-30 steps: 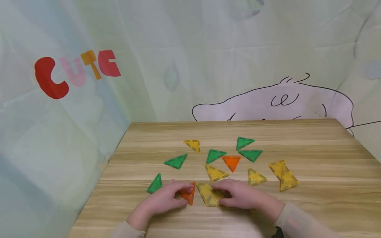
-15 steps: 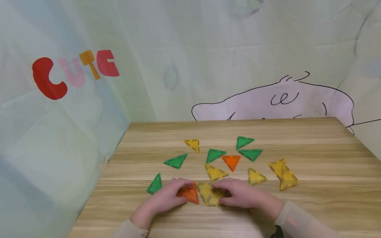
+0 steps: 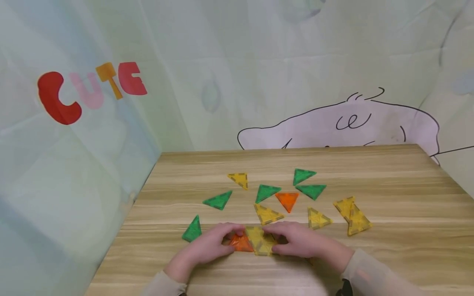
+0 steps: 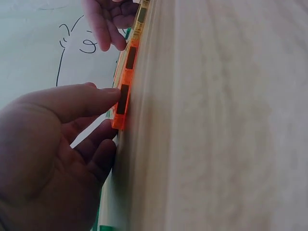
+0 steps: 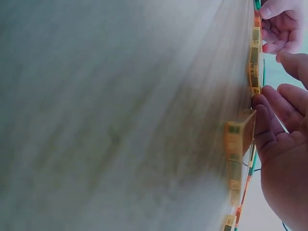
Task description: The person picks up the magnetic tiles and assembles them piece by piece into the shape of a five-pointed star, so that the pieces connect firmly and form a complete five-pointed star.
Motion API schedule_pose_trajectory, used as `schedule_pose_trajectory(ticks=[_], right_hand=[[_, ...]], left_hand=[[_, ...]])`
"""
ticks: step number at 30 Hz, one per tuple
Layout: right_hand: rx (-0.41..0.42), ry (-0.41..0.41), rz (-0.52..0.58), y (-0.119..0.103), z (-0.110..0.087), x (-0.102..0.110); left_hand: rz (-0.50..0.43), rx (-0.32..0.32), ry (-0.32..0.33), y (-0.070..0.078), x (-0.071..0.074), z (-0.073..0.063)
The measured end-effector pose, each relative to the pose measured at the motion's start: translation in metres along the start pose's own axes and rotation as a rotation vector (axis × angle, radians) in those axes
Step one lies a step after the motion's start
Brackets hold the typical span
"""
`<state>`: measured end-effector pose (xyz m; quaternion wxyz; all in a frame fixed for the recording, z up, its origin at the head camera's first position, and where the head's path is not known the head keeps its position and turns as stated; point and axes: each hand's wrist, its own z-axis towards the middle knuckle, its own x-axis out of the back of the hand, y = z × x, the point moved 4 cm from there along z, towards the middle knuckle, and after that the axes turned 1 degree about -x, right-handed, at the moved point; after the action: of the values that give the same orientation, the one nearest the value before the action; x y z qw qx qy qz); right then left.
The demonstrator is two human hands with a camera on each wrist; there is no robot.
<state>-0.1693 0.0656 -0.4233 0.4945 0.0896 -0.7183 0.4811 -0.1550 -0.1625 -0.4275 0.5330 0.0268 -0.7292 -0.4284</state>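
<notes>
Okay, left hand point(image 3: 212, 243) pinched orange triangle point(image 3: 242, 244) left of the yellow tiles point(image 3: 260, 244), edges touching; right hand point(image 3: 299, 240) held their right end.

Pale glare on near tabletop point(image 3: 274, 281)

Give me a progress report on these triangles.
Looks done: a yellow shape lies flat on the table.
In hand: the left hand pinches an orange triangle beside it; the right hand holds the yellow shape's other side.
Probably left: the loose green triangles, another orange triangle and several yellow triangles lying farther out.
</notes>
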Motion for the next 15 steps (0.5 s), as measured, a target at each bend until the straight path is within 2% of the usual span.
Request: schedule_pose_trajectory(ticks=[4,9,15], right_hand=[[0.013,0.008,-0.003,-0.0014,0.0002,0.0004],[-0.032,-0.007,-0.005,-0.0011,0.0018,-0.0020],[-0.034,0.000,-0.072,-0.0038,0.0084,-0.0077]], left_hand=[[-0.007,-0.007,-0.012,0.0010,0.0010,-0.0008],[0.001,0.026,-0.003,0.0011,0.0008,-0.0017],[0.070,-0.002,0.021,0.0052,-0.0012,0.0035]])
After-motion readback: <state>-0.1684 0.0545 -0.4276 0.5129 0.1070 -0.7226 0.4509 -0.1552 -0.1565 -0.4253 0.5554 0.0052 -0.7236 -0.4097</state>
